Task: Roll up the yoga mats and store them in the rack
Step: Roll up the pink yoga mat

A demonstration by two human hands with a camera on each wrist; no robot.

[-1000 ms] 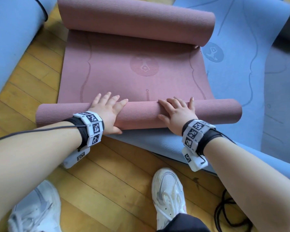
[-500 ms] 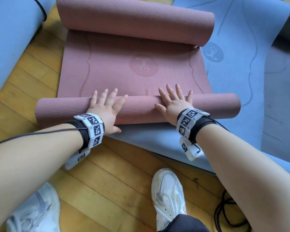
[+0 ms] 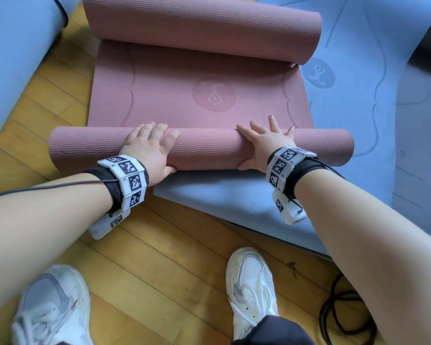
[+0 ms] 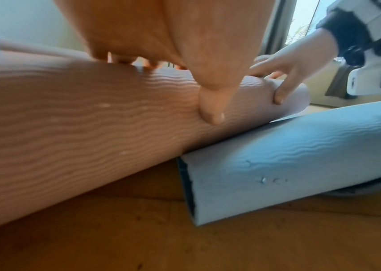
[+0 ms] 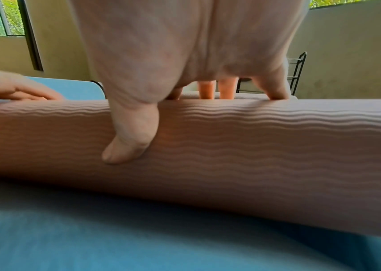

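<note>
A pink yoga mat (image 3: pixel 172 95) lies on a blue mat (image 3: pixel 234 195) on the wooden floor. Its near end is wound into a roll (image 3: pixel 209 150); its far end curls up in a second, thicker roll (image 3: pixel 197 26). My left hand (image 3: pixel 149 145) lies over the near roll, fingers draped across the top and thumb (image 4: pixel 210 102) pressed into the near side. My right hand (image 3: pixel 266 140) presses the same roll further right, fingers spread onto the flat part, thumb (image 5: pixel 131 135) on the near side. The roll (image 5: pixel 254 146) fills the right wrist view.
Another blue mat (image 3: pixel 15 46) lies at the far left. My two white shoes (image 3: pixel 251 290) (image 3: pixel 50 302) stand on the floor close behind the roll. A black cable (image 3: pixel 339 312) coils at the lower right. A black metal rack (image 5: pixel 296 73) stands against the far wall.
The near roll has turned further away from me and grown a little, covering more of the flat part. Both hands went forward with it; the left fingers now drape over the top.
</note>
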